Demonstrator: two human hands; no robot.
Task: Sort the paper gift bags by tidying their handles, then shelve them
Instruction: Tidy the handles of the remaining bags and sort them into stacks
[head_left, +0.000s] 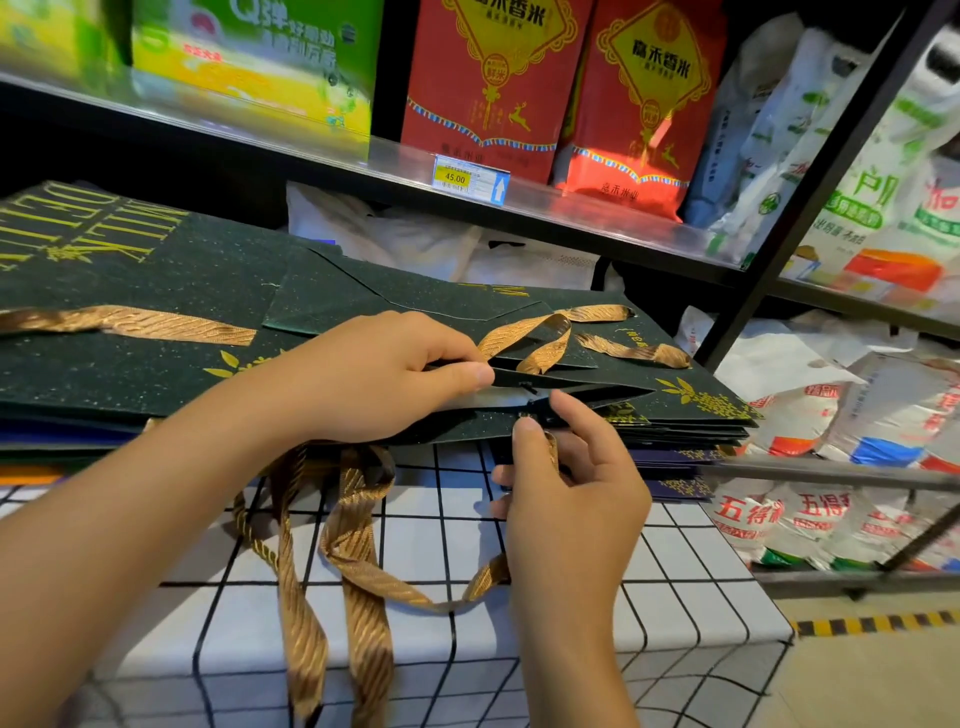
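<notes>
The fingers of the left hand are curled together, thumb and forefinger pinching the near edge of the top dark green gift bag, just where a gold ribbon handle loops up from it. Just below and to the right, the right hand closes its thumb and fingers on another gold ribbon, gripping it close under the same edge; its forefinger tip touches the bag's rim beside a small dark handle hole. That ribbon hangs from the hand in long loose loops over the front of a white surface with a black grid.

The pinched bag lies flat on top of a stack of flattened bags, green ones above, blue and purple edges showing beneath. The stack rests on the gridded surface, directly under both hands. A further gold ribbon lies flat across the bags on the left.

Behind the stack a shelf carries red rice packs, a green box and a price tag reading 45.00. White sacks fill the shelving to the right.
</notes>
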